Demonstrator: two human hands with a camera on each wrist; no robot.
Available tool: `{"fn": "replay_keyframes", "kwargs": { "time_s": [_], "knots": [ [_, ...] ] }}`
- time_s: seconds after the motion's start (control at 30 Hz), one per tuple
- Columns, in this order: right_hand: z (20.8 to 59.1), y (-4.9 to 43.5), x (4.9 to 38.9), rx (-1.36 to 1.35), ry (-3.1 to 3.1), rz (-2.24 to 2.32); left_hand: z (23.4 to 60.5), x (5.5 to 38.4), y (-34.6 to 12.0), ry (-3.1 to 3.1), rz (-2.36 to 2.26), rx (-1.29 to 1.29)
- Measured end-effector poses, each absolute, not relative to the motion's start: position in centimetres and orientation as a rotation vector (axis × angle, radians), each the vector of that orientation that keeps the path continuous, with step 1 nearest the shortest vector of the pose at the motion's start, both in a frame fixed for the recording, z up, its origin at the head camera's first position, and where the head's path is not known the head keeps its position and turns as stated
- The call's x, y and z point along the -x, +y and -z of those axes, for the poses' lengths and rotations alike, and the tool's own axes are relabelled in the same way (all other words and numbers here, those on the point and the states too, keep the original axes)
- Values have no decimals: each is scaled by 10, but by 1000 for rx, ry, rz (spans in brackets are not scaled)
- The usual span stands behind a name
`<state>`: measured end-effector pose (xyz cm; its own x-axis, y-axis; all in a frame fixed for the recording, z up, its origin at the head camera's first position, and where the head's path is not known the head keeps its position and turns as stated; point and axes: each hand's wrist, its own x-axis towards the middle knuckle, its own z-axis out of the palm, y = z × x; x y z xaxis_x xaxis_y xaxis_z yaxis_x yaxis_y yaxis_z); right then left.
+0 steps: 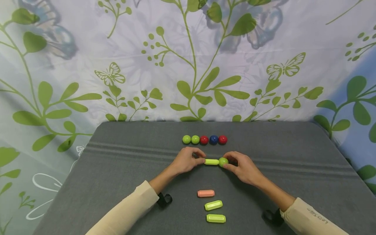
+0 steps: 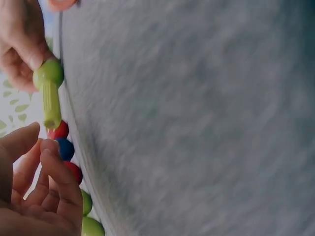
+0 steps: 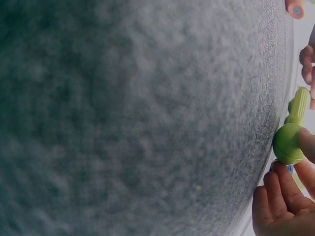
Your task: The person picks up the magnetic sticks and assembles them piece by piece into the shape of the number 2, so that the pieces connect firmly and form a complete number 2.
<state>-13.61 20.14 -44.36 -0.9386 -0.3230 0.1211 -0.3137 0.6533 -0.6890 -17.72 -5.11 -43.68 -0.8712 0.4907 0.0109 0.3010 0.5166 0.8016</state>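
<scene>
A green ball (image 1: 223,162) is pinched between the thumb and fingers of my right hand (image 1: 244,168). Joined to its left side is a yellow-green ridged rod (image 1: 211,162), which also shows in the left wrist view with its free end (image 2: 51,123) pointing at my left hand (image 2: 42,187). In the head view, my left hand (image 1: 186,160) is at that free end, thumb beside it. The left wrist view shows its thumb and fingertips parted, just off the rod's end. The right wrist view shows the ball (image 3: 288,143) against my right thumb.
Behind the hands, a row of balls holds two green (image 1: 191,139), a red (image 1: 204,140), a blue (image 1: 213,140) and another red (image 1: 223,140). Nearer me lie an orange rod (image 1: 206,193) and two yellow-green rods (image 1: 213,205) on the grey table (image 1: 123,182). A patterned cloth (image 1: 152,65) hangs behind.
</scene>
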Motion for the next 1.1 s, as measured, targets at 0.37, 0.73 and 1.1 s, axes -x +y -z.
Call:
{"fn": "replay_keyframes", "kwargs": {
  "time_s": [0.37, 0.73, 1.1],
  "knots": [
    [441, 200, 136, 569, 2842, 1179, 419, 207, -74, 2677, -1698, -353],
    [440, 200, 136, 571, 2848, 1161, 435, 228, -95, 2580, -1680, -99],
    [444, 202, 135, 564, 2844, 1171, 447, 228, -94, 2689, -1395, -245]
  ]
}}
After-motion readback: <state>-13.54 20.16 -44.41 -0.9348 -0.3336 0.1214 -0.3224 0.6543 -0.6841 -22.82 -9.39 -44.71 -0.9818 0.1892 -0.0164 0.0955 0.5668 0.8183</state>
